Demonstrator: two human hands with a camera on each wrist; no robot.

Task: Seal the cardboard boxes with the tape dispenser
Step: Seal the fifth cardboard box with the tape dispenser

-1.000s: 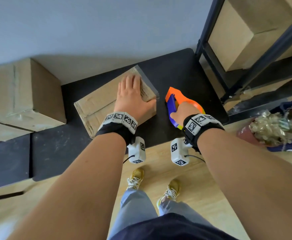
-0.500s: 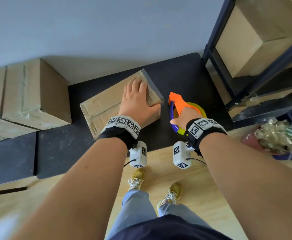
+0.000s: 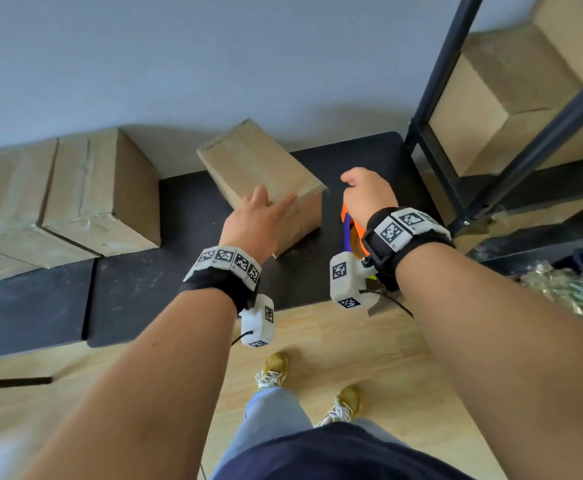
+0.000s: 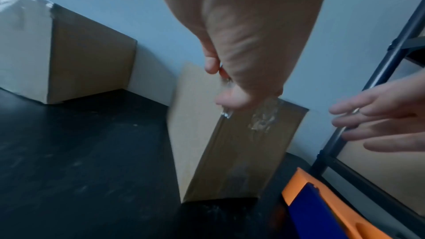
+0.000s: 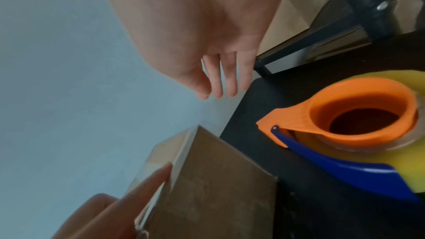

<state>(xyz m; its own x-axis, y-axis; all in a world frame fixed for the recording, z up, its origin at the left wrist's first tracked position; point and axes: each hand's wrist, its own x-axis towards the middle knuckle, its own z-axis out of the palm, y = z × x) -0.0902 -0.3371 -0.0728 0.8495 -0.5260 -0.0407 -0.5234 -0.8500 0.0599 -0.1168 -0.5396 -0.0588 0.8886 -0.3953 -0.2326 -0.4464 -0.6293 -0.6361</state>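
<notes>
A small cardboard box (image 3: pixel 258 171) with clear tape on it stands on the black table (image 3: pixel 137 289), turned with one corner toward me. My left hand (image 3: pixel 257 220) holds its near top edge, fingers (image 4: pixel 232 99) curled over the taped face of the box (image 4: pixel 241 152). The orange and blue tape dispenser (image 3: pixel 349 230) lies on the table right of the box, and shows plainly as the dispenser (image 5: pixel 358 115) in the right wrist view. My right hand (image 3: pixel 366 192) hovers just above it, fingers (image 5: pixel 227 79) straight and holding nothing.
Larger taped boxes (image 3: pixel 99 195) stand at the left against the grey wall. A black metal shelf frame (image 3: pixel 435 98) with more boxes (image 3: pixel 511 98) rises at the right. A bag of wrapped items (image 3: pixel 560 289) lies at the far right, beyond the table's front edge.
My right hand has let go of the dispenser and lifted above it. My left hand has turned the box and slid from its top to its near edge.
</notes>
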